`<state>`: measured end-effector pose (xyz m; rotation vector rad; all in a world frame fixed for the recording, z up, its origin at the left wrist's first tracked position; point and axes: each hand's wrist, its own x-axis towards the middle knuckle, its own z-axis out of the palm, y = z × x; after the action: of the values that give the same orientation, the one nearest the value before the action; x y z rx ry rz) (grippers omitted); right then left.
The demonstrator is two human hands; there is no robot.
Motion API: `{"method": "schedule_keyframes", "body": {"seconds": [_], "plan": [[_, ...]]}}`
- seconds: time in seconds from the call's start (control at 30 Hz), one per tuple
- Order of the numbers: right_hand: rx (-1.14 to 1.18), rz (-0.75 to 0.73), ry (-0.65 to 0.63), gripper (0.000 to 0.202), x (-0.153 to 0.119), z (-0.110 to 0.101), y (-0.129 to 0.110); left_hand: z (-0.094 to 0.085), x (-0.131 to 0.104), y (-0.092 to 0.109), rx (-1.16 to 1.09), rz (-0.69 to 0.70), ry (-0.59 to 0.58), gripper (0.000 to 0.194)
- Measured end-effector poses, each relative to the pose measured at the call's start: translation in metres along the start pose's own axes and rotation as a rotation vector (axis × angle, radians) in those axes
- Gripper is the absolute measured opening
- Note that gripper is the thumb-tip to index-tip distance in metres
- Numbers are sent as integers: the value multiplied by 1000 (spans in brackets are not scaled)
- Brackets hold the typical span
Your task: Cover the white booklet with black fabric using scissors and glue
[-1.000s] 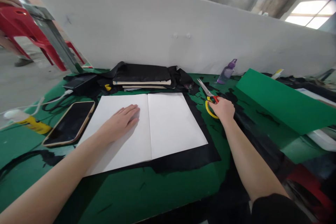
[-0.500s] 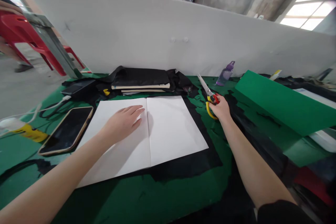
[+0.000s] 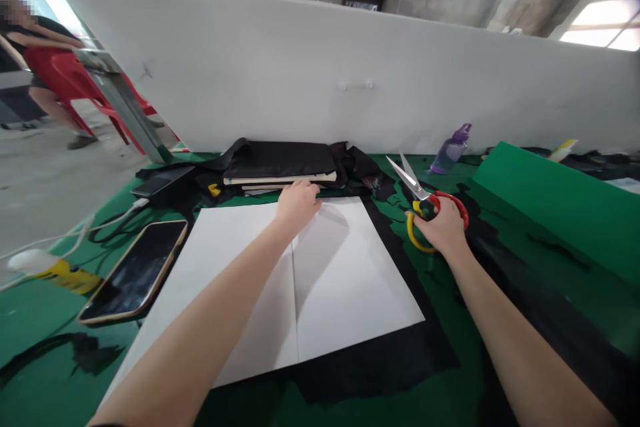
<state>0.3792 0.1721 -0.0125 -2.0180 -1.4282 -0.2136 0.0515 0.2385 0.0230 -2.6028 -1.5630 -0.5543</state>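
Note:
A white sheet (image 3: 360, 280) with a centre crease lies over black material (image 3: 380, 367) that shows along its right and lower edges. My left hand (image 3: 298, 205) rests at the sheet's far edge near the crease, thumb and fingers apart, its fingertips partly hidden. In my right hand (image 3: 444, 223) are scissors (image 3: 411, 181) with red and yellow handles, held to the right of the sheet. Their blades are parted and point away toward the white partition, with nothing between them.
Behind the sheet lies a black cover (image 3: 285, 159) over books or papers. A phone (image 3: 135, 273) is at left, near cables and a yellow tube (image 3: 70, 275). A purple bottle (image 3: 450, 150) and a green board (image 3: 560, 207) stand at right. A seated person (image 3: 45, 33) is far left.
My left hand has slid from the sheet's left half to its far edge at the crease. The scissors' blades have opened in my right hand. The view has shifted slightly.

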Motion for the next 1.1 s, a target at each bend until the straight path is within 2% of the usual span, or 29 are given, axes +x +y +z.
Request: {"method": "schedule_keyframes", "body": {"seconds": [0.2,0.43,0.6,0.7,0.8,1.1], "plan": [[-43,-58,115,55,0,6,2,28,23,5,28,109,52,26],[-106,-72,126,55,0,14,1,52,26,-7,-51,104,146,21],[-169,-106,129,54,-2,13,-1,56,28,-2,-16,155,159,14],[-244,-175,177,55,-2,11,1,57,29,0,23,185,182,17],[-299,-224,169,54,1,8,5,58,30,-1,21,223,222,17],[-284,-185,116,54,10,4,32,63,30,-4,-30,261,246,23]]}}
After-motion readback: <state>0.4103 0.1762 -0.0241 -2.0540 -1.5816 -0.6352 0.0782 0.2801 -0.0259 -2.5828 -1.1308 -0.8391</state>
